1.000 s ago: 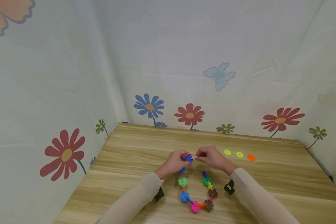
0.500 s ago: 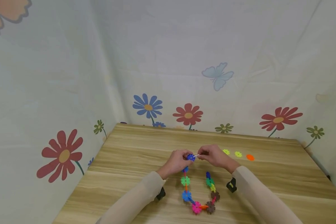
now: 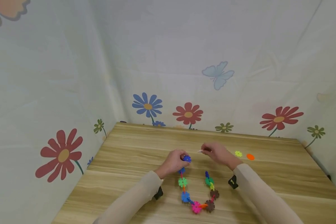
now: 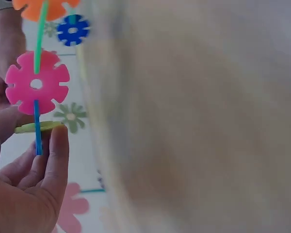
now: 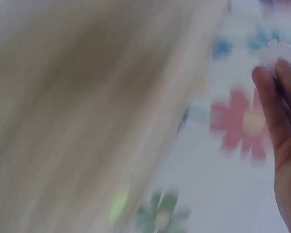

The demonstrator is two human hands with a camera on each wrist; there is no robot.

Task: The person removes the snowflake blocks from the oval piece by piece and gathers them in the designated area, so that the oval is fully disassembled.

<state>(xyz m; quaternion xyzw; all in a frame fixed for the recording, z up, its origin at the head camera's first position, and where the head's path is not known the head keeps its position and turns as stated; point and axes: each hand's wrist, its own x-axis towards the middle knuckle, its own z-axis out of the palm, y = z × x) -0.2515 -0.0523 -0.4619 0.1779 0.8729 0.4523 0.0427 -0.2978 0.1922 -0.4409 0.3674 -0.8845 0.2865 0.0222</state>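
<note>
Near the table's middle my left hand [image 3: 172,161] pinches the upper left end of a chain of slotted plastic flower discs, at a dark blue disc [image 3: 187,159]. In the left wrist view, a yellow-green disc [image 4: 43,127] seen edge-on lies between thumb and fingers, crossed with a blue disc [image 4: 38,136]; a pink disc [image 4: 51,82] follows. The chain's pink disc [image 3: 196,207] marks its near curve; its other end, dark blue [image 3: 207,174], is free. My right hand [image 3: 217,152] pinches a white disc [image 5: 277,52] between thumb and forefinger, apart from the chain.
Loose on the wooden table [image 3: 140,140], right of my right hand, lie a yellow disc [image 3: 238,153] and an orange disc [image 3: 250,156]. A curtain [image 3: 168,56] printed with flowers hangs behind and to the sides.
My right hand has drawn the white disc away from the dark blue disc, up and to the right. One loose yellow disc beside that hand no longer shows. The left hand shifted only slightly.
</note>
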